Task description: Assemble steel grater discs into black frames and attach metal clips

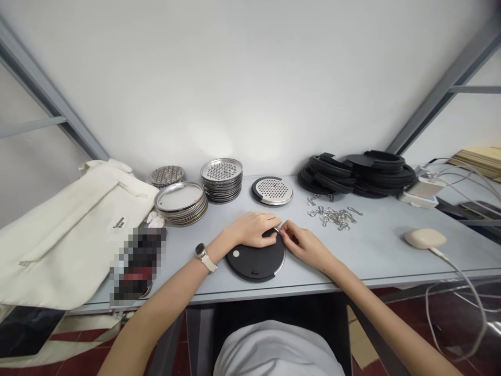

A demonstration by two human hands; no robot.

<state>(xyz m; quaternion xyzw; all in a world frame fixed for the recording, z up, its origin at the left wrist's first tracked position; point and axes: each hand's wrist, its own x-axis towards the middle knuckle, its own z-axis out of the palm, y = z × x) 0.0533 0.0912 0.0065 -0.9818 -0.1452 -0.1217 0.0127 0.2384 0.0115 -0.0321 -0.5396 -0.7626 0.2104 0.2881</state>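
Note:
A round black disc [258, 259] with a thin metal rim on its right side lies near the table's front edge. My left hand [254, 230], wearing a watch at the wrist, rests over its far side with fingers closed on it. At the disc's upper right edge, my right hand [303, 244] pinches a small shiny metal wire piece [277, 230]; the fingertips hide most of it. Beyond the hands lies a perforated metal grater disc [273, 190] in a black holder. Loose metal wire clips [334, 216] are scattered to the right.
At the back left stand stacked grater discs [222, 180], stacked plain metal discs [181, 203] and another grater pile [167, 176]. Black holders [376, 172] are piled at the back right. A white bag [74, 235] covers the left; a cabled cream device [425, 238] lies right.

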